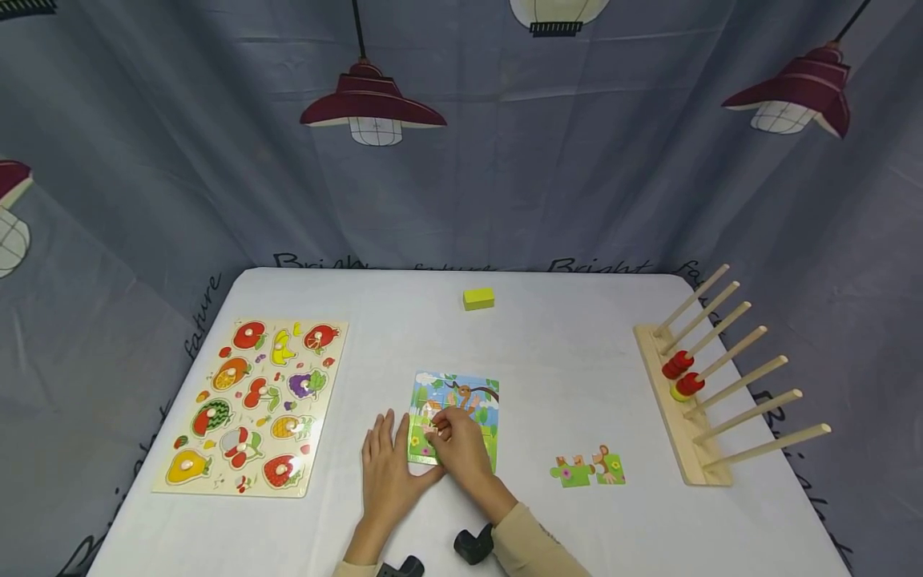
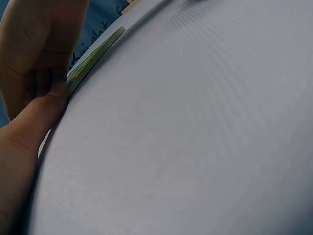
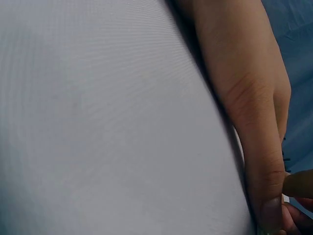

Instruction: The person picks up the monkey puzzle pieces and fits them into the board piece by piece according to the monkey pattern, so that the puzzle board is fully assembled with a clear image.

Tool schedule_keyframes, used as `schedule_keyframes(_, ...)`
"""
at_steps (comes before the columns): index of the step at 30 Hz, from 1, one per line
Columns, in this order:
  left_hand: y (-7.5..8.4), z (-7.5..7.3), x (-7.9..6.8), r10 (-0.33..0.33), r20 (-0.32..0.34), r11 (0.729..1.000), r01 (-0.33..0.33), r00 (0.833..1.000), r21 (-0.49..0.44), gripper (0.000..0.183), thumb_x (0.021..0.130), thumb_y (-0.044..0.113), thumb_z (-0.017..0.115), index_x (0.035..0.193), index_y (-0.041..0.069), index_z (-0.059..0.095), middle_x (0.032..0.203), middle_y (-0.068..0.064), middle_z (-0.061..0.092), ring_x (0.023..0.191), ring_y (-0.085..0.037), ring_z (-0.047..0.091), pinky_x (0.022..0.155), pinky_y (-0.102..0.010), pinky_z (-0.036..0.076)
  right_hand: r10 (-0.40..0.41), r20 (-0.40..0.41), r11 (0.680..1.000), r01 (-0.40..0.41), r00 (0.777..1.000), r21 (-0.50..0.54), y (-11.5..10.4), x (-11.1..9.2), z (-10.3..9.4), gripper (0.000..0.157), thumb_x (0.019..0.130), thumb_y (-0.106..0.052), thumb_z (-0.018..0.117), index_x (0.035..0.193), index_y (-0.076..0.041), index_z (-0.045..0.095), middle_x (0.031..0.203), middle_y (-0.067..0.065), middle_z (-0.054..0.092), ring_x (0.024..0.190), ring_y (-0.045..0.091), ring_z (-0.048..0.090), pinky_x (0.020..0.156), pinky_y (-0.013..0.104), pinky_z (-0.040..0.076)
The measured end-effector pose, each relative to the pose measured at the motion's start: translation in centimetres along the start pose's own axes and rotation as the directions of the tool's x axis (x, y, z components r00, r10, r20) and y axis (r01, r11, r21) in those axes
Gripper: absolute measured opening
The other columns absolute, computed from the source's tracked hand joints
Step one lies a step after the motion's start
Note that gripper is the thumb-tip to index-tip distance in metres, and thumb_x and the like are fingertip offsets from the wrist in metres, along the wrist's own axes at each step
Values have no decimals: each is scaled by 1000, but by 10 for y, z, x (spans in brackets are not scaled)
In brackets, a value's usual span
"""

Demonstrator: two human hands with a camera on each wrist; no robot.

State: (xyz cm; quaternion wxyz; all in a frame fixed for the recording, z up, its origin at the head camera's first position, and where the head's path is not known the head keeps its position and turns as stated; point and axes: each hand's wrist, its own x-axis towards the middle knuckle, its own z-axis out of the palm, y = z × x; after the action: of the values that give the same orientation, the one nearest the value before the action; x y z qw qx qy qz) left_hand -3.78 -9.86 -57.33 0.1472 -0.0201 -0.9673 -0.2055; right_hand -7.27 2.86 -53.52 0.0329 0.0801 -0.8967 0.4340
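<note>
A small jigsaw puzzle in a board (image 1: 490, 389) lies in the middle of the table, with a picture of a monkey on a branch, sky and grass. My left hand (image 1: 387, 465) rests at its left side, fingers straight and pointing away; the thumb (image 2: 46, 105) lies at the board's near edge in the left wrist view. Over the lower part of the puzzle, my right hand (image 1: 461, 449) has its fingers curled against the thumb (image 3: 266, 196), pinching a small puzzle piece mostly hidden by the fingers. The hand covers part of the picture.
Two puzzle pieces (image 1: 573, 474) lie together to the right. A wooden peg rack (image 1: 678, 425) with red and yellow beads stands at the right edge. A fruit peg board (image 1: 270, 449) lies at left, and a yellow-green block (image 1: 478, 300) sits at the back.
</note>
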Motion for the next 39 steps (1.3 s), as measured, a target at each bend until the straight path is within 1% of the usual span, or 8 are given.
schedule_keyframes(9,0,-1,0,2,-5,1000,-2,1000,0,101,58,69,67,134,7,43,138,-22,38,133,-36,27,106,-49,21,-50,-16,994,48,999,-95,5,-2,4,18,73,-16,74,86,-11,62,80,-4,56,64,2,46,55,13,40)
schedule_keyframes(13,-1,-1,0,5,-2,1000,-5,1000,4,99,59,68,67,133,6,44,138,-22,38,133,-36,27,106,-49,20,-153,-43,978,145,987,-152,6,-6,4,12,76,-17,71,84,-13,64,83,-4,55,73,5,50,61,17,45)
schedule_keyframes(17,-1,-2,0,3,2,1000,-3,1000,-5,98,59,65,69,133,6,44,139,-22,37,133,-36,26,107,-49,20,-276,-56,939,257,960,-229,4,-12,1,7,78,-17,69,84,-14,66,90,-3,57,82,8,52,70,24,47)
schedule_keyframes(19,-1,-2,0,3,6,1000,-3,1000,-16,97,59,63,70,133,6,44,140,-22,36,133,-36,26,107,-50,19,-306,-14,920,292,952,-260,3,-16,-2,10,80,-21,68,87,-15,67,96,-2,59,89,11,54,78,29,47)
schedule_keyframes(22,-1,-2,0,6,14,999,-5,1000,-35,97,59,62,70,134,6,43,140,-22,35,133,-36,25,108,-50,17,-324,100,894,339,941,-293,3,-25,-7,21,84,-32,61,96,-16,68,112,2,59,106,17,52,90,38,44)
schedule_keyframes(28,0,-4,0,12,25,999,-10,1000,-42,96,60,59,72,134,5,42,140,-23,35,133,-38,25,108,-51,16,-264,288,883,351,920,-311,5,-39,-15,42,93,-47,40,114,-19,64,136,2,47,129,27,38,104,54,28)
schedule_keyframes(32,0,-5,1,13,28,999,-12,1000,-41,98,59,59,72,134,4,41,140,-23,34,133,-38,25,108,-52,16,-235,343,888,345,909,-304,9,-43,-19,46,94,-49,34,122,-21,58,141,-1,42,134,27,32,108,58,18)
schedule_keyframes(39,0,-4,0,13,29,1000,-13,999,-29,101,60,66,68,135,4,41,140,-24,34,134,-38,24,108,-52,17,-240,367,891,353,899,-284,15,-47,-20,51,94,-52,29,129,-21,51,146,-1,35,138,27,25,109,59,15)
